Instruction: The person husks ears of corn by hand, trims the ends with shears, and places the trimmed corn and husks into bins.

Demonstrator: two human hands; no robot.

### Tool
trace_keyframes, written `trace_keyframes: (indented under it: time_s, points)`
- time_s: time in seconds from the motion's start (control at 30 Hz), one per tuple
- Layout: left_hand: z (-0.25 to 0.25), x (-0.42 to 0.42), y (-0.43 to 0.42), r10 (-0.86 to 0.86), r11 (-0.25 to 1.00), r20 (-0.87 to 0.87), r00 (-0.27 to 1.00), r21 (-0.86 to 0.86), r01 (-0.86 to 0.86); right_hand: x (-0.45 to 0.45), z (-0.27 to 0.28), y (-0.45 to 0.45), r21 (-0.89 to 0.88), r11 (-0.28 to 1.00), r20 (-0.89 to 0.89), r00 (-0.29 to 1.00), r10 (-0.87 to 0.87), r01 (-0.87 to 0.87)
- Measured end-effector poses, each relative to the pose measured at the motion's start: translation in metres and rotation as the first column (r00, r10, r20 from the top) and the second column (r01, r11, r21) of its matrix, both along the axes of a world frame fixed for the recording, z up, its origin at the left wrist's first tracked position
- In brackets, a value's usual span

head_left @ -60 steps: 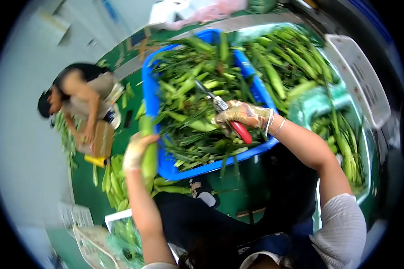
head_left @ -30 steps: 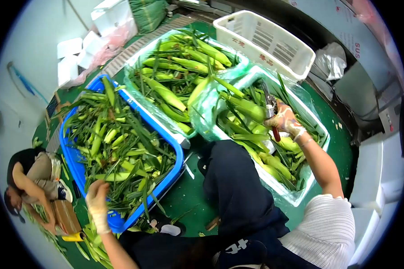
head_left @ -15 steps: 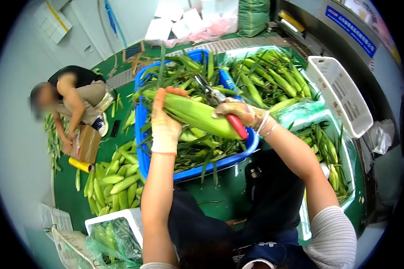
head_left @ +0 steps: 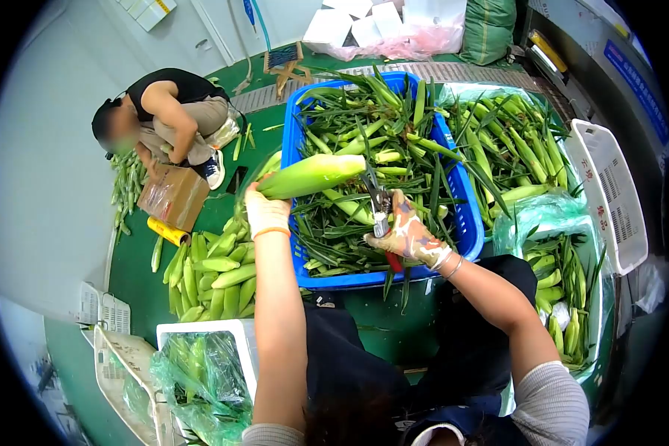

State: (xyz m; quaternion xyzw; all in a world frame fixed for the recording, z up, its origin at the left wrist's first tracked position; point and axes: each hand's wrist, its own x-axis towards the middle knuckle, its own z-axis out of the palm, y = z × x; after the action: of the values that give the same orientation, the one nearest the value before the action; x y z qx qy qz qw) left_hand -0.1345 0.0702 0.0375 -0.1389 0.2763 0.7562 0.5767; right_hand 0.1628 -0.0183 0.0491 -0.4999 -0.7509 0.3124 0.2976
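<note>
My gloved left hand point(head_left: 266, 212) is closed on the lower end of a green corn ear point(head_left: 312, 175), held over the left rim of a blue basket point(head_left: 470, 223). The ear's other end points right, toward the pruning shears point(head_left: 379, 212). My right hand point(head_left: 411, 232), in a patterned glove, grips the shears by their red handles, with the blades pointing up. Leaves and husk pieces point(head_left: 349, 238) fill the basket beneath both hands. The tip of the shears lies just beside the ear's right end.
Trimmed ears point(head_left: 215, 279) lie piled on the floor at left. A person point(head_left: 172, 119) crouches by a cardboard box point(head_left: 172, 199). Lined boxes of corn point(head_left: 516, 152) stand at right, beside a white crate point(head_left: 609, 197). A white foam box point(head_left: 238, 334) stands at lower left.
The ear no longer lies across to my right hand; its right end is now bare of leaves and beside the blades. My hands have moved apart, and the view has shifted.
</note>
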Motion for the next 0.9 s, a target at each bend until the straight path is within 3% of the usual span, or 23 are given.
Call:
trace_keyframes:
  time_s: [0.03, 0.07, 0.1, 0.13, 0.17, 0.2, 0.23, 0.27, 0.3, 0.37, 0.4, 0.43, 0.5, 0.57, 0.6, 0.63, 0.7, 0.77, 0.83, 0.87, 0.9]
  points:
    - [0.007, 0.016, -0.005, 0.026, 0.996, -0.041, 0.999, -0.084, -0.029, -0.003, 0.003, 0.001, 0.105, 0.994, 0.005, 1.000, 0.028, -0.028]
    - [0.000, 0.023, -0.005, -0.074, 0.994, -0.129, 0.989, -0.095, 0.062, -0.007, 0.008, 0.002, 0.107, 0.994, 0.004, 1.000, 0.028, -0.028]
    - [-0.011, 0.028, -0.005, -0.173, 0.982, -0.214, 0.961, -0.115, 0.151, -0.011, 0.014, 0.002, 0.247, 0.968, 0.024, 0.999, 0.035, -0.040]
    - [-0.016, 0.038, -0.006, -0.207, 0.976, -0.215, 0.955, -0.110, 0.187, -0.012, 0.019, 0.003, 0.382, 0.923, 0.044, 0.998, 0.040, -0.054]
    - [-0.021, 0.047, -0.007, -0.242, 0.969, -0.216, 0.946, -0.107, 0.223, -0.011, 0.022, 0.004, 0.381, 0.923, 0.041, 0.998, 0.039, -0.052]
    - [-0.022, 0.055, -0.010, -0.290, 0.956, -0.345, 0.893, -0.057, 0.288, -0.011, 0.025, 0.004, 0.334, 0.942, -0.052, 0.997, 0.057, -0.036]
    - [-0.019, 0.053, -0.012, -0.292, 0.955, -0.348, 0.891, -0.063, 0.289, -0.013, 0.026, 0.003, 0.283, 0.959, -0.147, 0.987, 0.069, -0.025]
    - [-0.016, 0.052, -0.012, -0.261, 0.960, -0.327, 0.908, -0.185, 0.209, -0.015, 0.020, 0.004, 0.171, 0.984, -0.151, 0.988, -0.027, 0.053]
    - [-0.014, 0.056, -0.011, -0.227, 0.943, -0.304, 0.925, -0.304, 0.132, -0.014, 0.007, 0.007, 0.244, 0.965, -0.194, 0.980, -0.043, 0.090]
    - [-0.038, 0.019, 0.003, -0.240, 0.950, -0.398, 0.885, -0.284, 0.130, -0.001, 0.005, 0.005, -0.014, 0.998, -0.141, 0.988, -0.065, 0.064]
    - [-0.011, 0.023, -0.006, -0.146, 0.952, -0.358, 0.922, -0.304, 0.033, 0.003, 0.005, 0.006, -0.310, 0.951, -0.197, 0.978, -0.066, 0.002]
    - [-0.014, 0.011, 0.000, -0.058, 0.961, -0.363, 0.930, -0.272, -0.046, 0.007, 0.005, 0.007, -0.308, 0.951, -0.187, 0.980, -0.061, 0.000]
    - [-0.020, 0.004, 0.012, 0.101, 0.944, -0.446, 0.889, -0.239, -0.227, 0.009, 0.004, 0.006, -0.713, 0.658, -0.444, 0.883, -0.154, -0.244]
    - [0.002, 0.023, 0.006, 0.168, 0.927, -0.496, 0.852, -0.215, -0.308, 0.005, -0.020, 0.015, -0.576, 0.812, -0.443, 0.870, -0.218, -0.090]
    - [0.020, 0.035, -0.001, 0.073, 0.919, -0.545, 0.835, -0.288, -0.268, 0.009, 0.000, 0.014, -0.449, 0.885, -0.233, 0.939, -0.251, 0.125]
    - [0.023, 0.047, -0.004, 0.118, 0.936, -0.560, 0.820, -0.213, -0.280, 0.011, 0.005, 0.017, -0.392, 0.905, -0.217, 0.940, -0.263, 0.163]
    - [0.014, 0.060, -0.002, 0.046, 0.967, -0.589, 0.807, -0.176, -0.183, 0.015, 0.003, 0.027, -0.169, 0.985, -0.211, 0.974, -0.077, 0.041]
    - [0.002, 0.066, 0.009, -0.094, 0.971, -0.543, 0.834, -0.234, -0.044, 0.008, 0.017, 0.019, -0.184, 0.982, -0.143, 0.989, 0.020, -0.046]
    - [0.012, 0.067, 0.007, -0.158, 0.987, -0.423, 0.892, -0.067, 0.144, 0.003, 0.004, 0.017, -0.106, 0.994, -0.110, 0.994, 0.018, -0.029]
    - [0.016, 0.063, 0.001, -0.235, 0.961, -0.302, 0.924, 0.071, 0.267, 0.004, 0.002, 0.018, -0.347, 0.928, -0.417, 0.909, -0.020, -0.138]
    - [0.032, 0.064, -0.016, -0.324, 0.906, -0.183, 0.928, 0.223, 0.360, 0.007, 0.003, 0.018, -0.519, 0.796, -0.655, 0.744, -0.137, -0.310]
